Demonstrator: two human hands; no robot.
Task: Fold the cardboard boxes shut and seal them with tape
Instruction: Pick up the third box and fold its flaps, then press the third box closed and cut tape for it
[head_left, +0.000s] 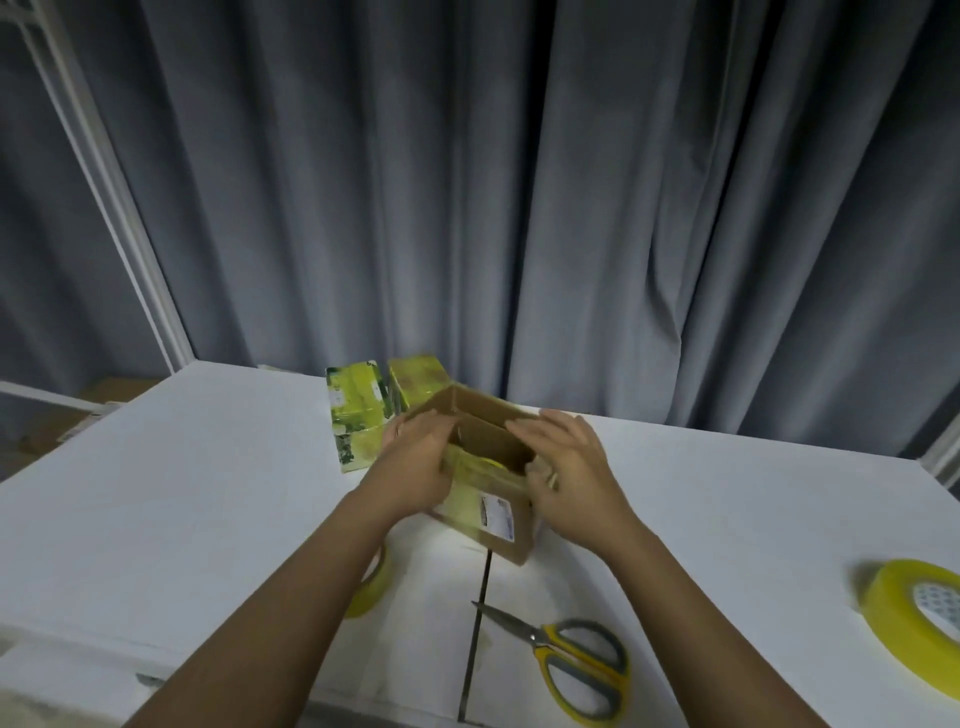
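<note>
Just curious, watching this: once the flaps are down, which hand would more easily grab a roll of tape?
Probably the left hand: a yellow tape roll lies just beneath its forearm, near the open cardboard box. The right hand would have to reach to the other roll at the table's far right edge.

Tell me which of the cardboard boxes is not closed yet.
The brown box between both hands, its top flaps up. The two tape-covered boxes behind it look closed.

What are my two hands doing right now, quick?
Left hand: open, fingers pressing a flap of the open brown cardboard box.
Right hand: open, fingers straight, resting against the box's right side.
</note>
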